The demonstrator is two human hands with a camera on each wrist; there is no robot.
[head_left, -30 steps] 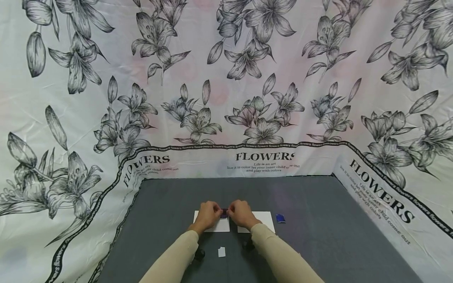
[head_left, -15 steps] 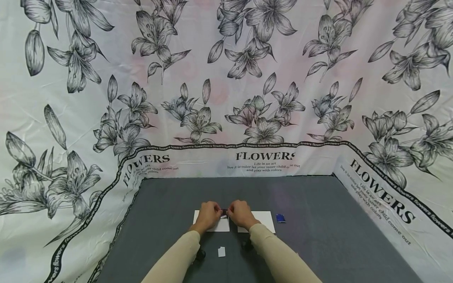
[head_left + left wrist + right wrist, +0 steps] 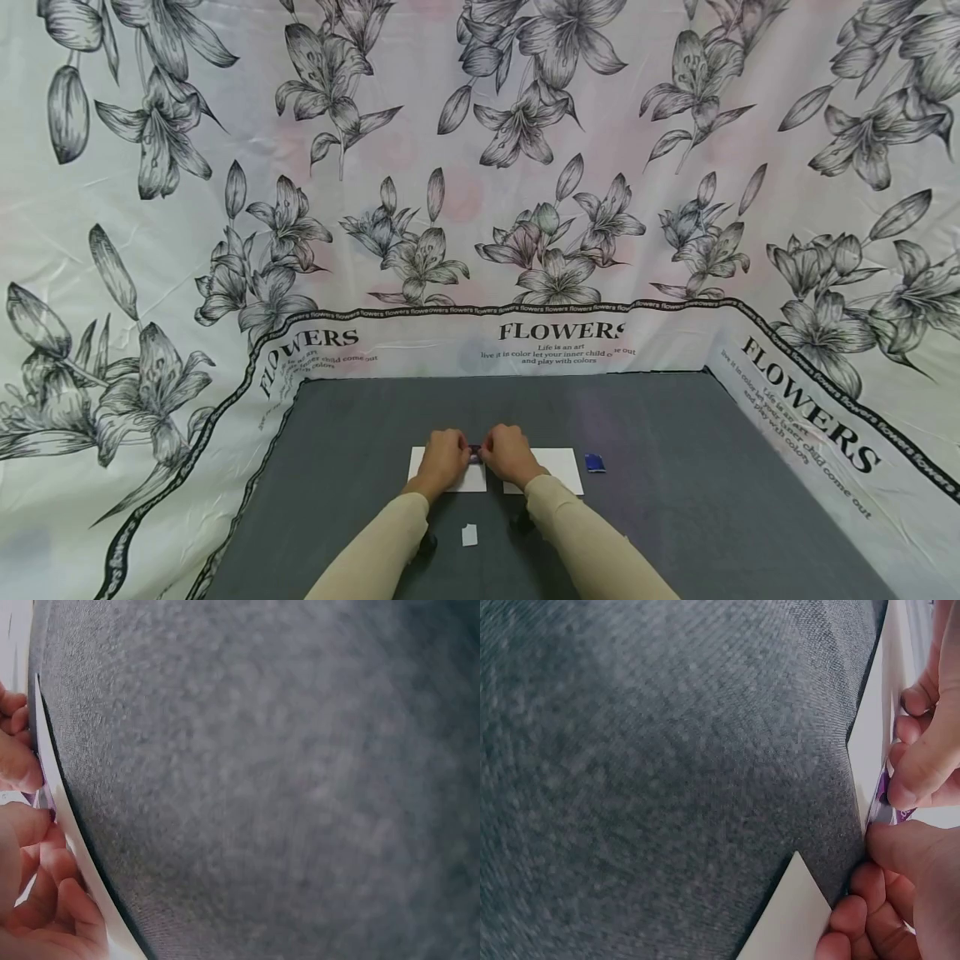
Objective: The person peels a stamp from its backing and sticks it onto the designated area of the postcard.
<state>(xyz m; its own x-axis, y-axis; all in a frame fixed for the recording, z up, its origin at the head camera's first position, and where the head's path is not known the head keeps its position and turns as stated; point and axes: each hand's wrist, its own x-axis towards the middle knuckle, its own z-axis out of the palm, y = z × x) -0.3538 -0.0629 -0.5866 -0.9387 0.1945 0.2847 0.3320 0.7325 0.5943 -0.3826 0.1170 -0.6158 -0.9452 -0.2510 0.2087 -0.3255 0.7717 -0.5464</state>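
Observation:
Both hands meet over the left white card (image 3: 471,480) in the head view and pinch a small purple wrapper (image 3: 475,452) between them. My left hand (image 3: 444,458) holds its left end with thumb and fingers, and my right hand (image 3: 510,454) holds its right end. In the right wrist view the purple wrapper (image 3: 883,786) shows light printing and a greyish, shiny part between the two thumbs; most of it is hidden by fingers. A second white card (image 3: 558,468) lies under and beside the right hand. I cannot tell whether the wrapper is torn.
A small blue packet (image 3: 595,463) lies right of the second card. Nearer to me is a little white paper piece (image 3: 469,535), between the forearms. Everything rests on a dark grey cloth surface (image 3: 675,517), with a flower-printed curtain (image 3: 420,342) around its back and sides.
The wrapper has turned between the fingers, so a thinner purple strip shows now than a second ago. Both hands stay over the left card with only slight shifts. The cards and blue packet stay put.

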